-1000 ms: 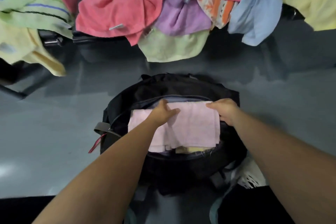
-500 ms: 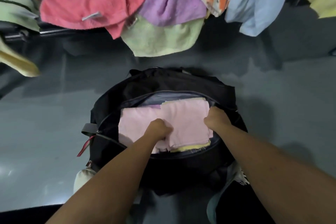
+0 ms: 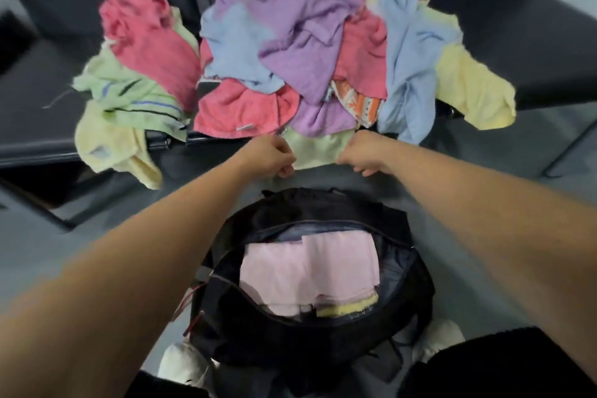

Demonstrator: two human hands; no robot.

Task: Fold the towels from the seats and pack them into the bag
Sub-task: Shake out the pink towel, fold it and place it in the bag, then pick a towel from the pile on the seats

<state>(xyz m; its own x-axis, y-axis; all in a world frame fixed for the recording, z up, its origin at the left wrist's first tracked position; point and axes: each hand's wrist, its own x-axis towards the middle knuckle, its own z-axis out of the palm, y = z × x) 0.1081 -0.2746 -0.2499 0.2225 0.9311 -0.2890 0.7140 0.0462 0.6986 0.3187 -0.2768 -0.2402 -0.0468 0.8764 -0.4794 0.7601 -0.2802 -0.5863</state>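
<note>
Flanking the green towel (image 3: 318, 149), left grip (image 3: 268, 156) and right grip (image 3: 365, 152) pinch its sides.

dark seats (image 3: 549, 52) carry loose towels (image 3: 303, 52); floor (image 3: 97, 236) carries bag (image 3: 268, 326)

Pale green towel (image 3: 318, 149): upper part is buried under a purple towel (image 3: 323, 119) and a coral towel (image 3: 245, 110); its side edges are covered by the left hand (image 3: 268, 155) and right hand (image 3: 365, 152) gripping it, fingertips curled under and unseen. Orange-patterned towel (image 3: 358, 105) is mostly buried. The label (image 3: 244, 128) on the coral towel is too small to be read. In the bag (image 3: 258, 333), a yellow towel (image 3: 345, 308) is shown only as a strip beneath the folded pink towel (image 3: 307, 271); anything deeper is concealed. Left forearm (image 3: 129, 268) and right forearm (image 3: 484, 220) are blurred and cut by the frame edges. Shoes (image 3: 181, 365) are half hidden behind the bag. Seats (image 3: 48, 68) are cropped at top and sides.
</note>
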